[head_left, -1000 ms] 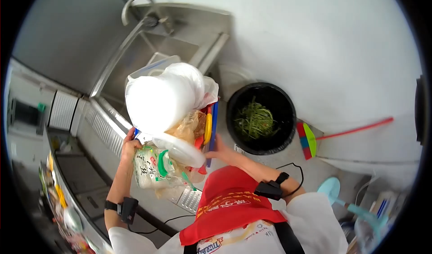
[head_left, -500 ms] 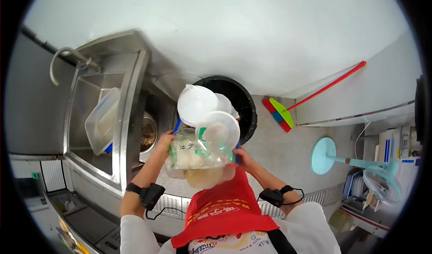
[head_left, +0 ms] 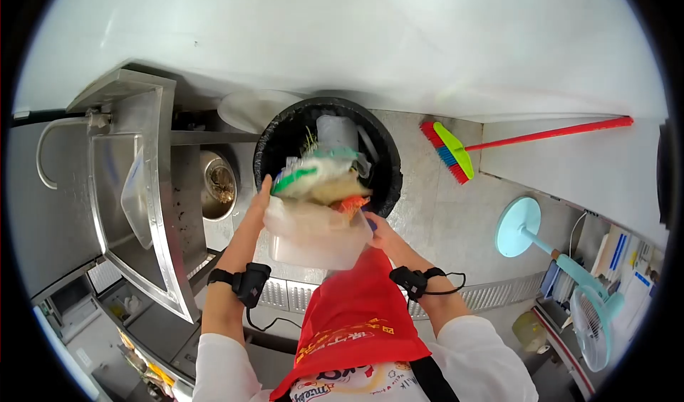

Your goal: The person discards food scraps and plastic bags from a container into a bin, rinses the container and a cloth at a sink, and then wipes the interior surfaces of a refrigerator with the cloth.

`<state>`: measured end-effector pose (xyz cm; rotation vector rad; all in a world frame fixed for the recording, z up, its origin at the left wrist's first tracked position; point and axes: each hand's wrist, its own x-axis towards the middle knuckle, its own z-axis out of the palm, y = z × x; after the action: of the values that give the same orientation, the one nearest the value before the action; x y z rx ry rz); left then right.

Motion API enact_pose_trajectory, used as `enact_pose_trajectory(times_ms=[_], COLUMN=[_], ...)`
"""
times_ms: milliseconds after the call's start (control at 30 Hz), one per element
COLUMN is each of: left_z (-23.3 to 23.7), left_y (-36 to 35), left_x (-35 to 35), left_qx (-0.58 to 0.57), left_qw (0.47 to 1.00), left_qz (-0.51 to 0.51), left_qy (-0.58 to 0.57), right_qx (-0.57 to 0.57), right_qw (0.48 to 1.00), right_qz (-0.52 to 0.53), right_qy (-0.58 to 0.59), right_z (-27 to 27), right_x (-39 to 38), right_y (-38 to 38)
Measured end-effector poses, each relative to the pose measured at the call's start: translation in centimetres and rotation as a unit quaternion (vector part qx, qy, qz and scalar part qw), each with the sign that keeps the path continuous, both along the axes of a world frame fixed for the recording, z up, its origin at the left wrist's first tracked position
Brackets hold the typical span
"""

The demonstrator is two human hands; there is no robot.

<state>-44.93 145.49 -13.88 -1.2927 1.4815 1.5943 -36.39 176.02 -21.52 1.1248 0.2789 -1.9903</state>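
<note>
My left hand (head_left: 262, 201) and my right hand (head_left: 380, 231) are closed on opposite sides of a translucent plastic tub (head_left: 320, 244). The tub is tilted away from me, its far edge over a round black trash bin (head_left: 393, 153) lined with a black bag. Plastic packaging with green stripes (head_left: 306, 175), blurred by motion, lies at the tub's far edge, partly over the bin. A small orange-red wrapper (head_left: 352, 205) sits near my right hand. Inside the bin lies a greyish container-like piece (head_left: 335, 133) among other rubbish.
To the left stands a steel sink (head_left: 162, 188) with a curved faucet (head_left: 51, 135) and a translucent container (head_left: 135, 195) inside. A metal pot (head_left: 217, 186) with brown scraps sits beside it. On the right are a broom (head_left: 452, 153) and a pale-blue fan (head_left: 591, 316).
The tub has tipped forward over the bin. The white round lids or bowls have left the top of the load, and the bags have slid toward the bin. My view has shifted.
</note>
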Motion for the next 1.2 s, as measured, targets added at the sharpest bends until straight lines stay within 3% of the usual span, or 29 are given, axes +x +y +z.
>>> enact_pose_trajectory(times_ms=[200,300,400,500,600,633,667,733,833,933,967,1067,1200], left_z=[-2.5,-5.8,0.5,-1.6,2.4,0.6,-1.3,-2.1,2.9,4.4,3.9,2.1,4.7], left_y=[-0.4,-2.7,1.5,0.0,2.1,0.5,-0.9,-0.1,2.0,2.9,2.3,-1.0,0.0], left_x=[-0.8,0.4,-2.9,-4.1,-5.8,-5.4,-5.0,-5.8,-6.7,-7.3,-7.8,-7.0,-7.0], left_qx=[-0.049,0.047,0.031,0.008,-0.007,0.041,0.067,-0.063,-0.031,-0.049,-0.112,-0.057,-0.077], left_qw=[0.998,0.996,0.999,0.991,0.998,0.998,0.986,0.970,0.992,0.993,0.978,0.990,0.987], left_qz=[0.020,-0.070,-0.035,-0.133,-0.057,-0.056,-0.148,-0.228,-0.116,-0.097,-0.151,-0.112,-0.137], left_qy=[-0.042,0.031,-0.001,-0.026,-0.019,0.001,-0.029,-0.052,-0.036,-0.041,-0.089,-0.070,-0.013], right_qx=[-0.007,-0.026,-0.039,-0.056,-0.056,-0.051,-0.039,-0.017,-0.047,-0.048,-0.053,-0.061,-0.066], right_qw=[0.998,0.997,0.994,0.992,0.990,0.989,0.988,0.986,0.987,0.986,0.986,0.986,0.985], right_qz=[-0.001,-0.026,-0.069,-0.102,-0.126,-0.134,-0.135,-0.142,-0.134,-0.123,-0.115,-0.090,-0.062], right_qy=[-0.058,-0.074,-0.077,-0.048,-0.024,-0.032,-0.061,-0.089,-0.076,-0.104,-0.105,-0.123,-0.147], right_z=[-4.6,-4.3,-4.4,-4.7,-5.2,-4.9,-4.5,-5.1,-9.3,-6.3,-5.7,-3.5,-1.2], right_x=[1.5,1.7,2.3,2.8,0.4,1.0,2.0,3.0,5.9,4.5,3.6,2.6,3.0], right_y=[0.3,0.3,0.0,-0.7,-1.8,-2.2,-2.5,-2.9,-4.1,-4.3,-4.8,-5.7,-5.4])
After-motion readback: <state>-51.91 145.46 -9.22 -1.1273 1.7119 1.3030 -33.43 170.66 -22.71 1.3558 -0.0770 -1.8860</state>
